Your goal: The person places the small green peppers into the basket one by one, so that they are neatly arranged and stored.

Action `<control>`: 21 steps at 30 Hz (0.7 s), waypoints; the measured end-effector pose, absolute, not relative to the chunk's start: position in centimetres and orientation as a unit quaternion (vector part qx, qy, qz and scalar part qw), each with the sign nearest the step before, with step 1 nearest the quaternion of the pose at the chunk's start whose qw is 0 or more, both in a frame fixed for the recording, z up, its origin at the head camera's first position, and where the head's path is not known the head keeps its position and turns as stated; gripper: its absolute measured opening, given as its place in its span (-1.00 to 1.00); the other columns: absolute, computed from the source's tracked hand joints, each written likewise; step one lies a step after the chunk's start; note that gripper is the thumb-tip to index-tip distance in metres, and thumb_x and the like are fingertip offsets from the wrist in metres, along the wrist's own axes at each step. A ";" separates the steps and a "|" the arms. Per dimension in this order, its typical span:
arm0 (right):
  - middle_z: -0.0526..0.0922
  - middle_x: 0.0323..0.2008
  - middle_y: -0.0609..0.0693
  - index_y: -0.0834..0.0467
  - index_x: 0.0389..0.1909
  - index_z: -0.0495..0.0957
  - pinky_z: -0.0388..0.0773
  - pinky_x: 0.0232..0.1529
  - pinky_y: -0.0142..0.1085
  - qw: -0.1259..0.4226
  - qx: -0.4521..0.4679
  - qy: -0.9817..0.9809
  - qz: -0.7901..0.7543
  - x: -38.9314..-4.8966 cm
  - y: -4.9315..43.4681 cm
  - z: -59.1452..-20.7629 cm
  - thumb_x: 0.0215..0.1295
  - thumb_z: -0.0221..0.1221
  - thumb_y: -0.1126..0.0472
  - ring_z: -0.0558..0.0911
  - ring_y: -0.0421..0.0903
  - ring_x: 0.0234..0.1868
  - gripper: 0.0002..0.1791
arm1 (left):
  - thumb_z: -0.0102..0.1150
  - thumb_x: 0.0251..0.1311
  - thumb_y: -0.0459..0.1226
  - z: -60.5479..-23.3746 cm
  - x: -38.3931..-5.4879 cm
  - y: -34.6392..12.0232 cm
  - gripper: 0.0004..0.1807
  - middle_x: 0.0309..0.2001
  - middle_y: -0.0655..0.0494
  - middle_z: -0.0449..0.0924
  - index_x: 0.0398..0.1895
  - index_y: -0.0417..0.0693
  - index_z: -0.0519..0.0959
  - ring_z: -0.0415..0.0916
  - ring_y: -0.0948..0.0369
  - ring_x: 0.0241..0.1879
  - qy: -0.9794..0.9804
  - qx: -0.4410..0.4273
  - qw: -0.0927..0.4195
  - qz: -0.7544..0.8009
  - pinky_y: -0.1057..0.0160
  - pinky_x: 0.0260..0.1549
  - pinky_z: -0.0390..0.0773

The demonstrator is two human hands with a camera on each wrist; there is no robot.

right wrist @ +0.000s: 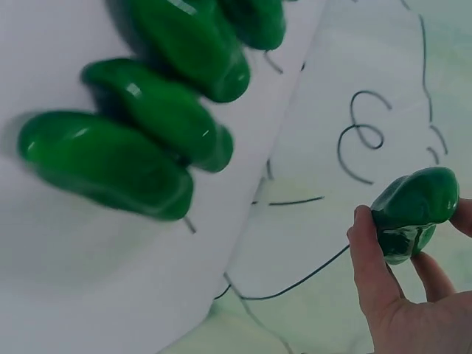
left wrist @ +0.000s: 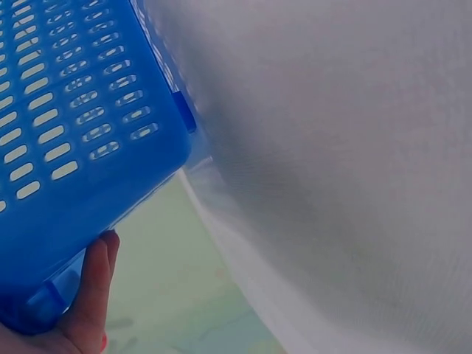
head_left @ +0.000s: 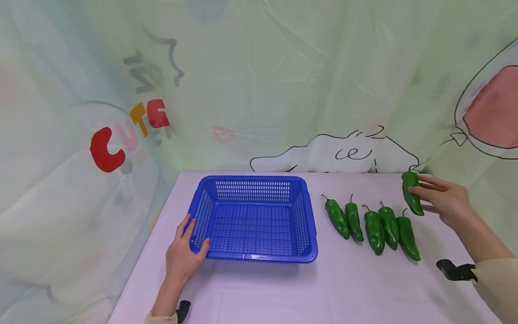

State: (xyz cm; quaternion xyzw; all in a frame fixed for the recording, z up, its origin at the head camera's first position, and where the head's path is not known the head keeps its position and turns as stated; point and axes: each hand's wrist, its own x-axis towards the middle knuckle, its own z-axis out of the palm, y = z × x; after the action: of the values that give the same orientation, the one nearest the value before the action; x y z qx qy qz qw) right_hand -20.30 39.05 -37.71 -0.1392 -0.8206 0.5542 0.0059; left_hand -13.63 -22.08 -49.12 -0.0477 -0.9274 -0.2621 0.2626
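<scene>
A green pepper (head_left: 411, 193) hangs above the table's far right, pinched between the thumb and fingers of my right hand (head_left: 449, 200). The right wrist view shows the same pepper (right wrist: 414, 206) end-on, with fingers on both sides. Several more green peppers (head_left: 374, 231) lie in a loose row on the table, stems pointing away. To their left sits a blue plastic basket (head_left: 259, 258) with slotted walls and nothing inside. My left hand (head_left: 182, 252) holds its near left corner, with the thumb at the front rim and the fingers along the left side.
A white cloth covers the table (head_left: 275, 297). Behind and to the left hangs a pale green printed curtain (head_left: 251, 85) with cartoon lines and letters. Black straps (head_left: 455, 270) show at the wrists.
</scene>
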 end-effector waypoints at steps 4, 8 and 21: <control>0.46 -0.37 -0.56 0.16 0.45 0.21 0.60 -0.40 -0.44 0.000 -0.119 -0.823 0.556 -21.1 37.0 -37.0 0.32 0.24 -0.01 0.63 -0.44 -0.40 -0.25 | 0.30 0.08 -0.08 -49.0 -13.6 -22.1 -0.21 0.43 -0.15 0.24 0.32 -0.37 0.39 0.55 -0.22 0.04 -0.930 -0.042 0.253 -0.264 -0.17 -0.18 0.59; 0.44 -0.27 -0.48 0.24 0.51 0.11 0.59 -0.35 -0.46 -0.010 -0.095 -0.824 0.559 -21.8 34.8 -36.5 0.33 0.23 -0.03 0.62 -0.47 -0.34 -0.14 | 0.30 0.09 -0.07 -49.0 -13.5 -22.1 -0.21 0.43 -0.15 0.23 0.32 -0.37 0.38 0.54 -0.22 0.07 -0.930 -0.039 0.248 -0.268 -0.17 -0.16 0.58; 0.41 0.13 -0.01 0.19 0.52 0.09 0.61 -0.23 -0.45 -0.039 -0.056 -0.799 0.597 -23.5 27.8 -36.0 0.35 0.23 0.03 0.65 -0.44 -0.25 -0.17 | 0.30 0.09 -0.06 -48.8 -13.6 -22.0 -0.21 0.43 -0.11 0.24 0.32 -0.36 0.39 0.58 -0.21 0.01 -0.931 -0.041 0.250 -0.262 -0.15 -0.21 0.60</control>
State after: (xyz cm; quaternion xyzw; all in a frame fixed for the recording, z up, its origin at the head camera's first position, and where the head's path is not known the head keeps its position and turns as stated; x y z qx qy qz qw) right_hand -23.46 27.77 -36.01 -0.0557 -0.7995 0.5968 -0.0393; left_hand -13.65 -21.98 -48.81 -0.0407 -0.9313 -0.2622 0.2496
